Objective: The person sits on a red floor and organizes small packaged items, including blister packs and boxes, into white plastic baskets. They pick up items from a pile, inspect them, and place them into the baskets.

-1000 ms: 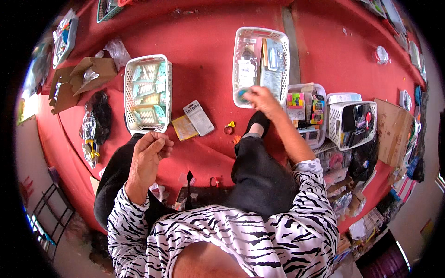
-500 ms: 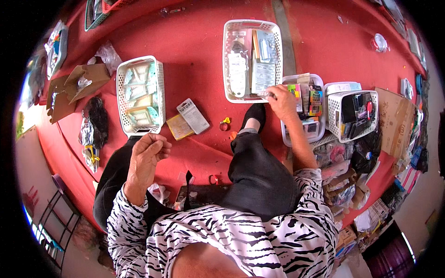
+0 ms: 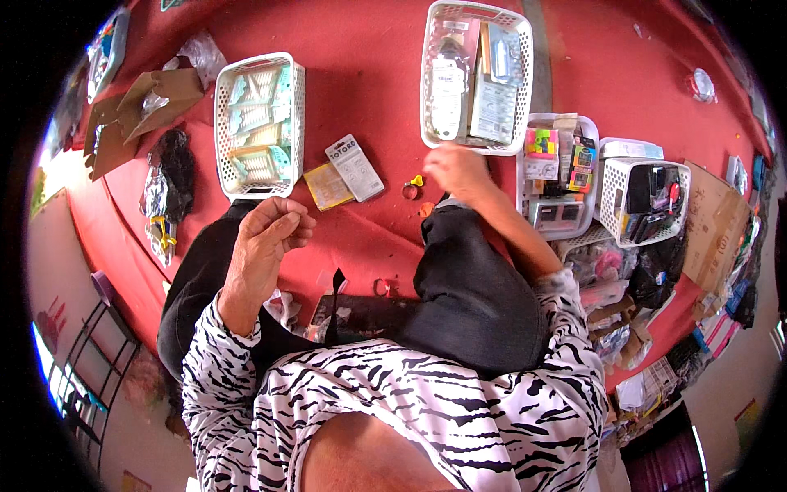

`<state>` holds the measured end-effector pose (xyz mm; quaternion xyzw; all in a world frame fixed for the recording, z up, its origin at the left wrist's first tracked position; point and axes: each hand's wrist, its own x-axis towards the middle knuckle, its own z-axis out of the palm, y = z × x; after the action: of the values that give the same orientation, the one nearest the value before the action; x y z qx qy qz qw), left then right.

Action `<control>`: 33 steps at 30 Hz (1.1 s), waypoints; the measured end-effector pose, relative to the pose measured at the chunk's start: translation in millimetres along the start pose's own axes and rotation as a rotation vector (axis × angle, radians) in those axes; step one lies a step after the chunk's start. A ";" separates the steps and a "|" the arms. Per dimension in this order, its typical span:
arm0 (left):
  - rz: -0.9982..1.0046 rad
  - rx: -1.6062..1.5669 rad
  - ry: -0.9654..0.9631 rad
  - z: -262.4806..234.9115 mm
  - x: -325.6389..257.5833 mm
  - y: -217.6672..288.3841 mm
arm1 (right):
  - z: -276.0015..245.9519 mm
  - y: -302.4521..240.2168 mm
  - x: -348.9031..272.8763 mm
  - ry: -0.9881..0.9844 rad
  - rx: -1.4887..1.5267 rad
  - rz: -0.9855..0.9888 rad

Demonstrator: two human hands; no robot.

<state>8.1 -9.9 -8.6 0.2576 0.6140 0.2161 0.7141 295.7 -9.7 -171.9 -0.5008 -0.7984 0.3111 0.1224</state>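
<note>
My left hand [image 3: 269,235] is raised over my left leg, just in front of a white basket [image 3: 300,123] of several clear-and-green packets [image 3: 256,123]. Its fingers are curled in with the thumb against them, and nothing shows between them. Motion smears my right hand [image 3: 457,172], above my foot at the near edge of a second white basket [image 3: 525,123]. Its fingers are too blurred to read. That basket holds a clear-and-white pack [image 3: 448,94] and flat blister packs [image 3: 495,107]. Between the hands a white card pack [image 3: 356,168] overlaps a yellow packet [image 3: 326,187] on the red floor covering.
A yellow-and-red trinket [image 3: 413,187] lies by my right foot. At right stand a white bin [image 3: 592,215] of small packages and a basket [image 3: 605,197] of black items. Opened cardboard [image 3: 135,111] and a black plastic bag [image 3: 168,172] lie at left.
My right hand has drawn back left from the basket's near right corner. My left hand has stayed curled in nearly the same place. The whole view has shifted a little.
</note>
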 end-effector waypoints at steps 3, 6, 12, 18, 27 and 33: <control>-0.004 0.030 0.018 -0.2 0.8 -0.9 | 75.1 10.4 10.5 -0.240 0.067 -0.141; -0.014 0.053 0.026 -0.7 1.4 -3.8 | 126.9 11.1 16.8 -0.317 -0.181 -0.426; -0.020 0.039 0.025 0.5 0.4 -9.6 | 151.2 27.9 5.8 -0.384 -0.256 -0.440; -0.024 0.005 0.022 4.0 -0.8 -10.2 | 112.3 6.3 9.6 -0.237 -0.091 -0.177; -0.018 0.000 -0.030 5.4 -0.6 -10.6 | -29.1 16.7 -35.9 0.348 1.214 0.553; -0.027 0.000 -0.029 1.8 1.6 -15.6 | -40.4 67.7 -136.0 0.577 0.950 0.958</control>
<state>10.0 -21.2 -19.6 0.2525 0.6070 0.2027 0.7257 428.9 -93.1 -166.7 -0.7497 -0.2071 0.4988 0.3825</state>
